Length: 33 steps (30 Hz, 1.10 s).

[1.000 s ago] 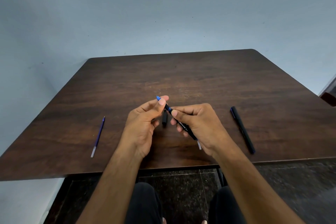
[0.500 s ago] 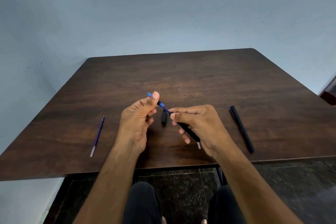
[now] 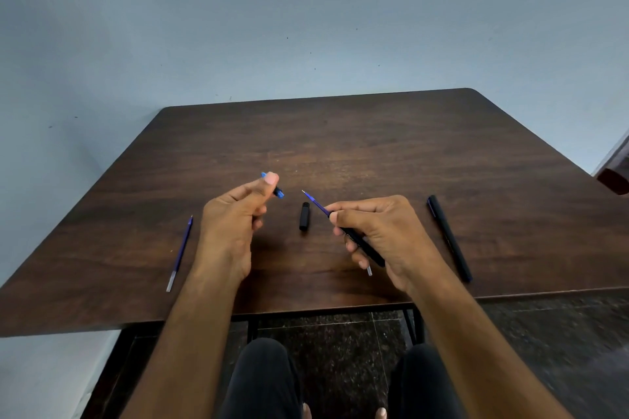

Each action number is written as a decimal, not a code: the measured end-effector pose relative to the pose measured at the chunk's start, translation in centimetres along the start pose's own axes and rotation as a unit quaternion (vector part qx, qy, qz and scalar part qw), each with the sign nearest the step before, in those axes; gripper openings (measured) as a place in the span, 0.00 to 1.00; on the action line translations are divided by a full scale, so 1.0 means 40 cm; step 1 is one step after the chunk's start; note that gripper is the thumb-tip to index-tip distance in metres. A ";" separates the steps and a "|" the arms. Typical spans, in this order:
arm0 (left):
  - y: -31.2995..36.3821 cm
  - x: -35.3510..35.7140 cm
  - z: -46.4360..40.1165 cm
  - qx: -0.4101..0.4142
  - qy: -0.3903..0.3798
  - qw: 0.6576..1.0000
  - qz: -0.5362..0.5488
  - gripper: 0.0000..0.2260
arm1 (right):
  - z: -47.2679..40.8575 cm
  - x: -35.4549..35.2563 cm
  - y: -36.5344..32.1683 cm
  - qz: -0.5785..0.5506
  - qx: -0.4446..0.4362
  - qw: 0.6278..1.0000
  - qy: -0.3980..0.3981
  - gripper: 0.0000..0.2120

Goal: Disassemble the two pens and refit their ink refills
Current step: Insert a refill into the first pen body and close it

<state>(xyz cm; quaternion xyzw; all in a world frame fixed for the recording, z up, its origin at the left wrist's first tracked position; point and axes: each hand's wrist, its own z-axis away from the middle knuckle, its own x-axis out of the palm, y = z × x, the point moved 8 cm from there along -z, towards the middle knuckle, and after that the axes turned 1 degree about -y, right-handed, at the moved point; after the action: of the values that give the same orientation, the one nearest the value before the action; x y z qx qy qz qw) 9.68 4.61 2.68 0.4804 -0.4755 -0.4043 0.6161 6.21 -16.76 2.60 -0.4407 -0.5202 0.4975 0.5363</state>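
Two hands apart, left hand [image 3: 235, 214] pinching blue tip piece [image 3: 276, 190], right hand [image 3: 381, 231] gripping black barrel [image 3: 364, 247], purple refill [image 3: 316, 202] protruding

Black barrel [image 3: 364, 245] with refill [image 3: 316, 202] protruding; blue tip piece [image 3: 278, 192] detached.

Two refills [image 3: 179, 252] [image 3: 316, 201], two barrels [image 3: 364, 245] [image 3: 449, 237], one cap [image 3: 304, 216], one tip [image 3: 278, 191].

Around the black cap [image 3: 304, 216] lying between my hands, bare table [image 3: 357, 143] stretches far behind it. A loose refill [image 3: 180, 250] blocks the far left, a whole pen [image 3: 449, 237] the far right.
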 end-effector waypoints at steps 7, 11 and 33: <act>-0.001 -0.017 0.015 0.055 0.043 0.933 -0.352 0.14 | -0.007 -0.020 0.000 -0.003 0.012 0.999 0.034 0.05; -0.002 0.005 0.022 0.066 0.043 0.891 -0.446 0.17 | -0.010 -0.027 0.000 -0.001 0.009 0.999 0.044 0.04; 0.014 0.015 0.048 0.096 0.034 0.905 -0.412 0.12 | -0.017 -0.007 0.024 -0.006 0.021 0.999 0.032 0.04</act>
<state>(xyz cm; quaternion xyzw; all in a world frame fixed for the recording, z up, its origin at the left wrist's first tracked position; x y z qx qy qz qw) 7.98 3.77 3.51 0.7036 -0.2502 -0.5583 0.3614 6.81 -16.88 1.58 -0.4421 -0.4948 0.4911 0.5644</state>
